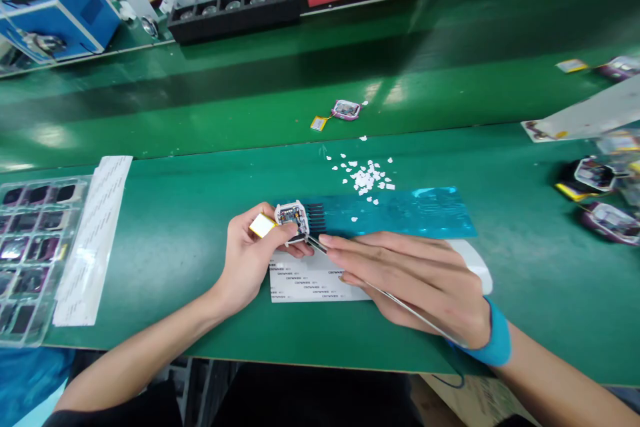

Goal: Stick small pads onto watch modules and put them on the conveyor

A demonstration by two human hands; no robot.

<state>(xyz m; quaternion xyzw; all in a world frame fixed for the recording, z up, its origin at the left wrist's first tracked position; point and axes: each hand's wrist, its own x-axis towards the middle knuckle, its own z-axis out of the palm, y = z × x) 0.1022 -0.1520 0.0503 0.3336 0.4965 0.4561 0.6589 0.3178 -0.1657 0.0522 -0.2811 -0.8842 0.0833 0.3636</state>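
- Far left, a clear compartment tray (67, 240) sits on the green counter (165, 247), white printed strips (93, 247) along its edge, safely out of the way.
- In comes the left hand (253, 250), thumb over the front, pinching a white watch-like case (293, 213), circuit board exposed; a yellow-edged battery pack (263, 225) pokes out beside it. Good form: grip by the rim, thumb light on those components, battery lead unstrained.
- And here's the contact zone! The tweezers (319, 245) meet the case's lower right edge; whether they pinch anything is too small to tell. Small, steady moves should serve best, tips kept off the board.
- Just right, black strips (316, 217) lie on blue film (400, 213); sleeves and knuckles should avoid them.
- Above the film, scattered white tabs (367, 178): easily brushed astray, I'd judge.
- Right hand (425, 273), fingers gathered narrow around the tweezers, blue wristband (500, 333) on. A low, braced wrist would steady that tip.
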